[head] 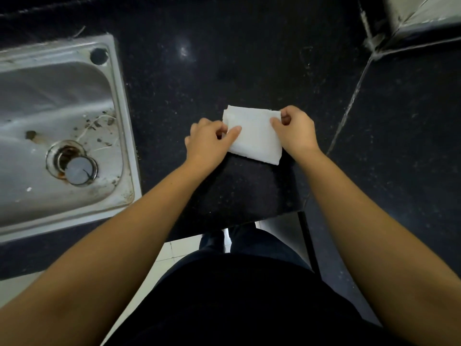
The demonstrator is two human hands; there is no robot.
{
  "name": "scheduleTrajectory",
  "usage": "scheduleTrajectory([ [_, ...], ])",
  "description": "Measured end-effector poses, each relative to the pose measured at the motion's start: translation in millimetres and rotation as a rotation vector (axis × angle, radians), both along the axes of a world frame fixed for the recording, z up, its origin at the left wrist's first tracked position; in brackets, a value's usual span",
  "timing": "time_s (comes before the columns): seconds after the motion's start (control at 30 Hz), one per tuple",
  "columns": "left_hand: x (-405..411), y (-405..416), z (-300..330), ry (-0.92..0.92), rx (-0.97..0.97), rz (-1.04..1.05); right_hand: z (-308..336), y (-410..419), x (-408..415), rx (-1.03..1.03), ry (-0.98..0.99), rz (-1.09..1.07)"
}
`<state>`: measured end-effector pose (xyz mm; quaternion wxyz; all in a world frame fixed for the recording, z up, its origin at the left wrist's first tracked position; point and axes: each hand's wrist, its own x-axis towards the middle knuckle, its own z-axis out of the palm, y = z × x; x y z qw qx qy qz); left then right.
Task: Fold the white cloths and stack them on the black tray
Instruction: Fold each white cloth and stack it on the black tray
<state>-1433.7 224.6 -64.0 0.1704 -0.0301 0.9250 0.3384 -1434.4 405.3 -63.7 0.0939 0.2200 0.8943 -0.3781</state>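
A folded white cloth [254, 133] lies on the black countertop in the middle of the head view. My left hand [208, 142] pinches its left edge between thumb and fingers. My right hand [295, 131] pinches its upper right corner. The cloth's near edge overlaps a dark matte rectangle [244, 188] at the counter's front edge, which may be the black tray; I cannot tell for sure against the dark counter.
A steel sink [119, 116] with a drain plug [78, 169] and scattered debris sits to the left. A counter seam [349, 106] runs diagonally on the right. A pale tiled wall corner [419, 13] is at the top right. Tiled floor and my dark trousers show below.
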Motion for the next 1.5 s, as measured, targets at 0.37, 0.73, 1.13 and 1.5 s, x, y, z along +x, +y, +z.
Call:
scheduleTrajectory([
  [0.37, 16, -18, -11, 0.205, -0.358, -0.171, 2, -15, 6, 0.259, 0.036, 0.068],
  [0.73, -6, -2, -31, 0.197, -0.527, -0.608, -25, -25, 34, 0.573, -0.075, 0.542],
  [1.13, -7, 12, 1, 0.039, -0.444, -0.057, 10, -27, 8, 0.373, -0.234, 0.093],
  [1.5, -14, 16, 34, -0.002, 0.18, -0.058, 33, -7, 11, -0.235, -0.118, -0.159],
])
